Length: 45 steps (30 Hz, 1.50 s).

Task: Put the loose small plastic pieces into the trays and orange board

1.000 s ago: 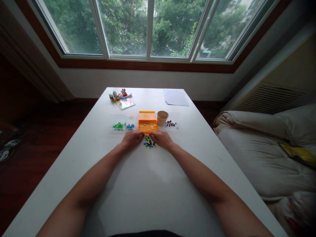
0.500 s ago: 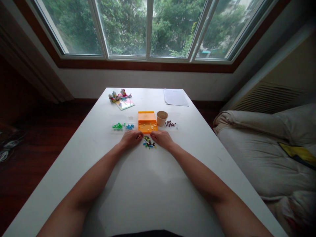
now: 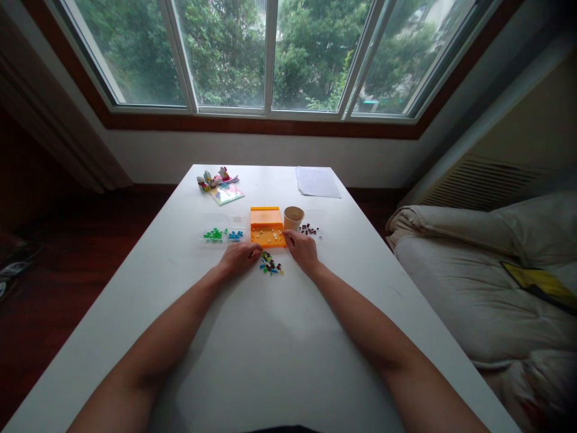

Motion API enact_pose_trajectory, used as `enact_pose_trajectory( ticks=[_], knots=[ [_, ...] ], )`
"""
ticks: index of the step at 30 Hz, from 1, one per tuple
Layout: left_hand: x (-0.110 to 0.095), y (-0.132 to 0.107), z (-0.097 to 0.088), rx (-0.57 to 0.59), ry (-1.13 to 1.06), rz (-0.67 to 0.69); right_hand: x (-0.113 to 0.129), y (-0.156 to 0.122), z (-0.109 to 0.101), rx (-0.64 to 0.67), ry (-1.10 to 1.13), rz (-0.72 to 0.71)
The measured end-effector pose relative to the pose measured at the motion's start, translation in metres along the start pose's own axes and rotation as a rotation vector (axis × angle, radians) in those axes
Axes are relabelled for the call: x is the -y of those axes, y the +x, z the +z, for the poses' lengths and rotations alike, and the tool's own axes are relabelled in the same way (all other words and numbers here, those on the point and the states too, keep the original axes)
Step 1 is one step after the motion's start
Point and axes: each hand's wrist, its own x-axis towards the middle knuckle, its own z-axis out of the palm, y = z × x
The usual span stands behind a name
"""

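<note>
An orange box (image 3: 255, 237) lies with its lid open at the middle of the table, small pale pieces in its tray. Just in front of it is a loose pile of mixed small toy bricks (image 3: 269, 263) in green, blue, yellow and dark colours. My left hand (image 3: 238, 257) rests on the table left of the pile, fingers curled together at its edge; what they hold, if anything, is hidden. My right hand (image 3: 303, 250) has its fingertips pinched at the tray's right edge, close to the paper cup (image 3: 294, 218). Anything in that pinch is too small to make out.
Clear trays hold green bricks (image 3: 214, 234) and blue bricks (image 3: 235, 235) on the left, dark brown bricks (image 3: 308, 229) on the right. Farther back are small figures (image 3: 215, 179), a card (image 3: 228, 193) and papers (image 3: 318, 181). A sofa (image 3: 442, 276) stands right of the table.
My right hand has moved from the pile up and right to the orange tray's right edge. My left hand stays beside the pile. The view has shifted slightly.
</note>
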Motion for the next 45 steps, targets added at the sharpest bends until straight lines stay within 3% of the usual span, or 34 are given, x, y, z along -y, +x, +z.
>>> enact_pose_trajectory(
  ticks=[11,21,35,45],
  knots=[
    [0.0036,-0.0002,0.0022,0.014,-0.027,0.075,0.0049,-0.0024,0.0019,0.118,-0.063,-0.011],
    [0.0027,0.0003,0.0004,0.058,-0.042,0.117,0.0042,-0.0026,0.0028,0.113,-0.043,-0.032],
    [0.0010,-0.0004,0.0016,0.008,0.009,0.036,0.0031,-0.0031,0.0038,0.120,0.003,-0.063],
    [0.0042,0.0011,0.0020,0.031,-0.009,0.086,0.0034,-0.0030,0.0043,0.138,0.024,-0.068]
  ],
)
